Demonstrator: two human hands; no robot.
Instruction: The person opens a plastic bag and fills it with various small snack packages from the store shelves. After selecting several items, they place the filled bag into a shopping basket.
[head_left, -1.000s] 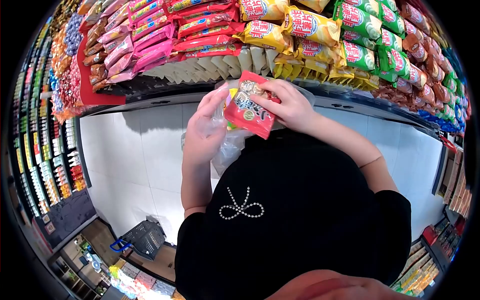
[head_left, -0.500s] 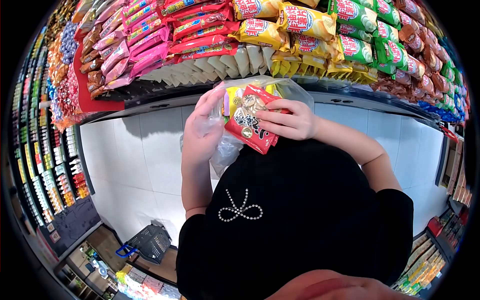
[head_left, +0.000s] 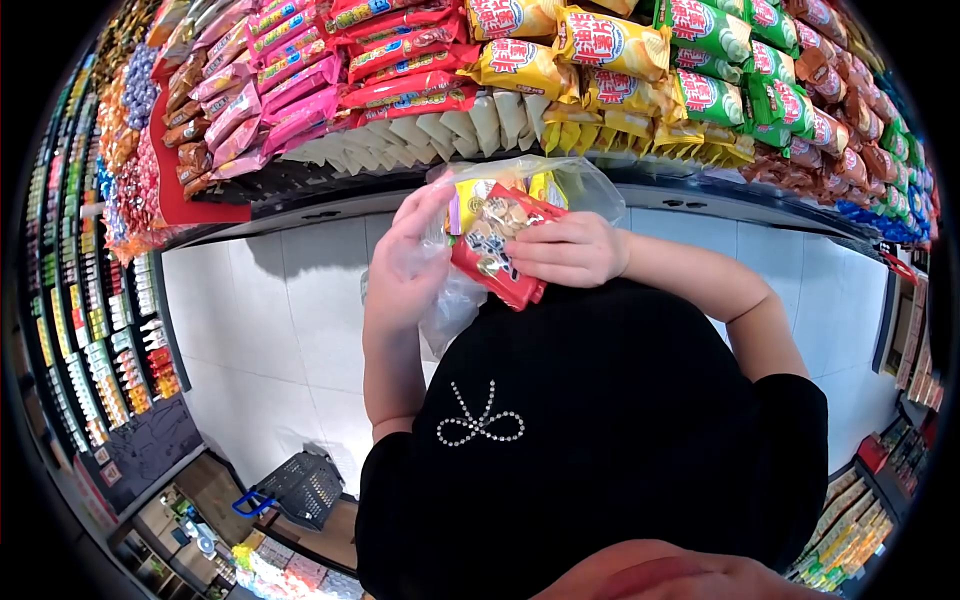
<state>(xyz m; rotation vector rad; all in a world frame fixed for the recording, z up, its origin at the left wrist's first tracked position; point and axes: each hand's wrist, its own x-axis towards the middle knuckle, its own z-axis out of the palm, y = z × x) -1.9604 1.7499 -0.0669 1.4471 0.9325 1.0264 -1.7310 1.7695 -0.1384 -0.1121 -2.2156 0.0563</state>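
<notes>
A clear plastic bag (head_left: 590, 185) hangs in front of my chest, its mouth spread wide. My left hand (head_left: 412, 255) is wrapped round the bag's left side, with the film bunched against the palm. At the bag's mouth, my right hand (head_left: 572, 250) grips a red snack packet (head_left: 490, 240) by its right edge, fingers across its front. The packet is tilted, with dark lettering and pictures of pale round pieces. Behind it, a yellow snack packet (head_left: 470, 192) shows inside the bag. The rest of the bag's contents are hidden.
A display of snack packs curves ahead: pink packs (head_left: 290, 75), red packs (head_left: 410, 60), yellow packs (head_left: 615, 45) and green packs (head_left: 705, 95). Its dark front edge (head_left: 330, 207) lies just beyond the bag. A grey shopping basket (head_left: 305, 490) is behind on the left, and stocked shelves (head_left: 90, 330) line the left side.
My right hand has shifted slightly left and down, its fingers curling more over the red snack packet. The packet has tilted and buckled a little. My left hand stays on the bag.
</notes>
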